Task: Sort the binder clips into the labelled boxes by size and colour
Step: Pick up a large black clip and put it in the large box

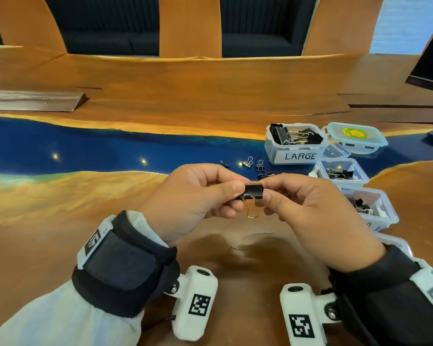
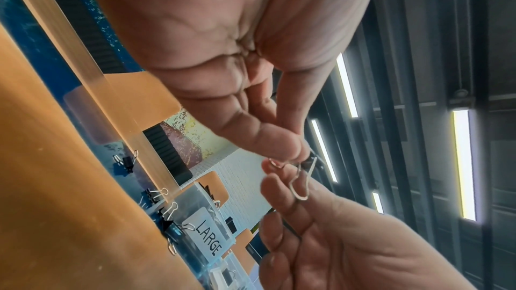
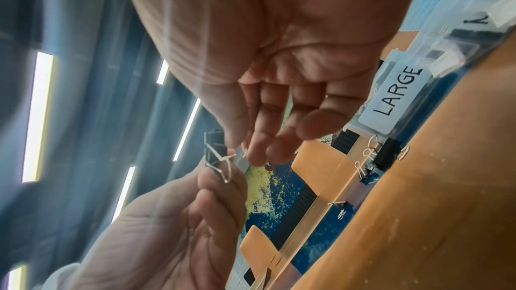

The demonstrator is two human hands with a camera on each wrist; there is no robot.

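Both hands hold one black binder clip (image 1: 253,191) in the air above the wooden table, its wire handles (image 1: 251,208) hanging down. My left hand (image 1: 198,196) pinches the clip's left end between thumb and fingers. From the other side my right hand (image 1: 300,198) pinches its right end. The wrist views show the wire handle (image 2: 303,181) and the clip body (image 3: 215,151) between the fingertips. Several small black clips (image 1: 254,166) lie loose on the blue resin strip just beyond the hands. A clear box labelled LARGE (image 1: 295,146) holds big black clips.
More clear boxes with clips run down the right side: one (image 1: 341,172) behind my right hand, another (image 1: 371,208) nearer. A lidded box with a teal rim (image 1: 355,138) stands at the back right. A wooden block (image 1: 33,101) lies far left.
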